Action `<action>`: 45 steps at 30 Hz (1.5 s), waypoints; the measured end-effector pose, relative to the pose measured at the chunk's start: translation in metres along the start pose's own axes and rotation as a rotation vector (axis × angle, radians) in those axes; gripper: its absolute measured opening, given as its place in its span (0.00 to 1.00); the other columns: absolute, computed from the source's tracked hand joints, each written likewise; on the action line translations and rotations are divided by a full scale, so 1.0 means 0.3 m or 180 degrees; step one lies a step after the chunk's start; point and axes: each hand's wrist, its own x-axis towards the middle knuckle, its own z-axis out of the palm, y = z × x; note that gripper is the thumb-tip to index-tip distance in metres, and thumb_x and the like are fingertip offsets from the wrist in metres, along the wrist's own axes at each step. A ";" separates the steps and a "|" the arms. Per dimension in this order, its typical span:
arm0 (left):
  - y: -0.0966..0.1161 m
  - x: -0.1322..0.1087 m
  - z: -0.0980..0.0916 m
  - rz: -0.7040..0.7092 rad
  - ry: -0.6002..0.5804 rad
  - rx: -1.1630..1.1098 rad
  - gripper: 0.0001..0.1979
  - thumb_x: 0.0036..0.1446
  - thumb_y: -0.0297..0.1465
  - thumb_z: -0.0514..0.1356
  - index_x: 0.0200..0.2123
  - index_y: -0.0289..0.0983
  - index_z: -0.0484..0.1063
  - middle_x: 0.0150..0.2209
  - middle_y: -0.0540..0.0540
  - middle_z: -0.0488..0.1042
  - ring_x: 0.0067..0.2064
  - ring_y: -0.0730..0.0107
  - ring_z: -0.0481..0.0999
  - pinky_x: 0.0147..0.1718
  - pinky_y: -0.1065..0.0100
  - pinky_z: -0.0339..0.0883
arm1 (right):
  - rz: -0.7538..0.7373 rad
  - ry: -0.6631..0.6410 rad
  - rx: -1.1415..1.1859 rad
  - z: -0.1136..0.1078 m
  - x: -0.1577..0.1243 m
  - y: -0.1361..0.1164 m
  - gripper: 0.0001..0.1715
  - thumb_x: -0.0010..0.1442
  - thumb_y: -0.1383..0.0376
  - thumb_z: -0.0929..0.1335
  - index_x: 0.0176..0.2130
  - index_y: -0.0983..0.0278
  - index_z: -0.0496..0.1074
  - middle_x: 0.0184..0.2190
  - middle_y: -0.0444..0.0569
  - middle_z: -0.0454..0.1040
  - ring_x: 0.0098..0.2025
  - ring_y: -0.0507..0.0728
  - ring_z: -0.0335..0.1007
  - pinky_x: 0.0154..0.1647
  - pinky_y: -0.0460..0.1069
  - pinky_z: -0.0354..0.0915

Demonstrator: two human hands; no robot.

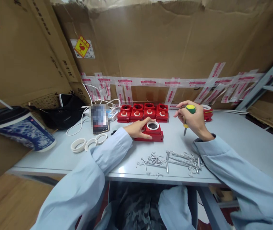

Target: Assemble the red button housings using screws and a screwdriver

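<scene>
Our left hand (138, 128) clasps the boxy red housing (153, 137), our right hand (196, 119), nearer the tabletop's (253, 147) right edge, gripping a green-yellow screwdriver (190, 109)!

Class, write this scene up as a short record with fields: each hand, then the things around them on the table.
Left hand: gripping a red unit topped with a white ring
Right hand: holding a screwdriver, blade down, apart from that unit
Behind: four red units side by side
Near edge: screws, metal rods
Left side: three loose white rings, phone, cup
</scene>
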 end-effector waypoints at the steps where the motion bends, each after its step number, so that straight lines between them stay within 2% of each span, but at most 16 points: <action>1: 0.000 -0.001 0.000 0.0011 -0.0005 -0.0001 0.39 0.47 0.43 0.65 0.59 0.40 0.52 0.58 0.40 0.65 0.55 0.55 0.68 0.51 0.60 0.61 | -0.0008 0.0064 0.0071 -0.006 -0.001 -0.004 0.05 0.47 0.72 0.64 0.28 0.64 0.68 0.16 0.41 0.69 0.13 0.47 0.56 0.12 0.44 0.53; 4: -0.001 -0.001 0.002 0.0056 -0.0029 -0.0005 0.40 0.47 0.43 0.65 0.59 0.40 0.51 0.58 0.39 0.65 0.55 0.55 0.69 0.51 0.60 0.61 | -0.0095 0.0165 0.0226 -0.032 0.003 -0.022 0.05 0.48 0.70 0.64 0.25 0.64 0.69 0.16 0.44 0.71 0.16 0.50 0.63 0.16 0.45 0.60; 7: 0.000 -0.003 0.004 0.0083 -0.0040 0.0030 0.39 0.47 0.43 0.64 0.59 0.41 0.51 0.59 0.40 0.63 0.55 0.55 0.69 0.51 0.60 0.61 | -0.0103 0.0052 0.0180 -0.054 0.010 -0.033 0.12 0.51 0.66 0.62 0.20 0.65 0.70 0.17 0.47 0.71 0.19 0.51 0.66 0.17 0.45 0.62; 9: 0.003 -0.007 0.006 0.0048 -0.0021 0.0091 0.39 0.47 0.44 0.65 0.59 0.41 0.52 0.60 0.40 0.62 0.55 0.54 0.68 0.51 0.60 0.61 | 0.0150 -0.0218 0.0057 -0.054 0.009 -0.030 0.16 0.53 0.62 0.62 0.19 0.66 0.70 0.15 0.45 0.67 0.15 0.49 0.62 0.12 0.44 0.56; 12: 0.009 -0.017 0.011 -0.0029 -0.0008 0.0096 0.40 0.46 0.44 0.65 0.59 0.40 0.52 0.58 0.40 0.64 0.54 0.54 0.69 0.50 0.59 0.61 | 0.0801 -0.0783 -0.0012 -0.030 -0.008 -0.014 0.18 0.53 0.57 0.64 0.19 0.66 0.68 0.10 0.42 0.62 0.09 0.47 0.54 0.07 0.44 0.49; 14: 0.011 -0.025 0.015 0.0013 -0.0018 -0.0001 0.40 0.46 0.44 0.65 0.59 0.40 0.52 0.57 0.39 0.65 0.54 0.55 0.69 0.51 0.60 0.61 | 0.1093 -0.0946 0.0114 -0.008 -0.024 0.001 0.17 0.50 0.56 0.68 0.20 0.67 0.68 0.11 0.41 0.63 0.09 0.47 0.56 0.07 0.43 0.52; 18: 0.016 -0.034 0.020 0.0146 -0.0003 -0.0157 0.40 0.46 0.42 0.66 0.59 0.39 0.52 0.59 0.39 0.62 0.57 0.57 0.66 0.54 0.61 0.58 | 0.1414 -0.0935 0.0410 0.030 -0.050 0.039 0.15 0.47 0.58 0.72 0.22 0.67 0.68 0.16 0.43 0.68 0.13 0.48 0.62 0.11 0.43 0.60; 25: 0.027 -0.033 0.016 0.0118 -0.0027 -0.0193 0.40 0.46 0.41 0.65 0.59 0.38 0.52 0.59 0.39 0.63 0.55 0.57 0.67 0.53 0.61 0.60 | 0.1469 -0.0923 0.0012 0.060 -0.063 0.084 0.10 0.46 0.63 0.70 0.22 0.67 0.68 0.14 0.41 0.66 0.12 0.46 0.60 0.10 0.42 0.58; 34: 0.031 -0.036 0.015 0.0019 -0.0070 -0.0131 0.41 0.46 0.42 0.65 0.60 0.39 0.51 0.59 0.39 0.62 0.53 0.56 0.69 0.49 0.61 0.62 | 0.1482 -0.0998 -0.0037 0.063 -0.068 0.076 0.09 0.47 0.64 0.69 0.21 0.67 0.69 0.13 0.41 0.66 0.11 0.46 0.59 0.10 0.41 0.57; 45: 0.034 -0.036 0.014 0.0057 -0.0041 -0.0158 0.40 0.46 0.41 0.65 0.59 0.39 0.52 0.59 0.39 0.63 0.55 0.56 0.67 0.52 0.61 0.60 | 0.1459 -0.1047 0.0005 0.057 -0.068 0.059 0.10 0.47 0.64 0.68 0.20 0.67 0.68 0.12 0.40 0.65 0.11 0.46 0.58 0.09 0.42 0.55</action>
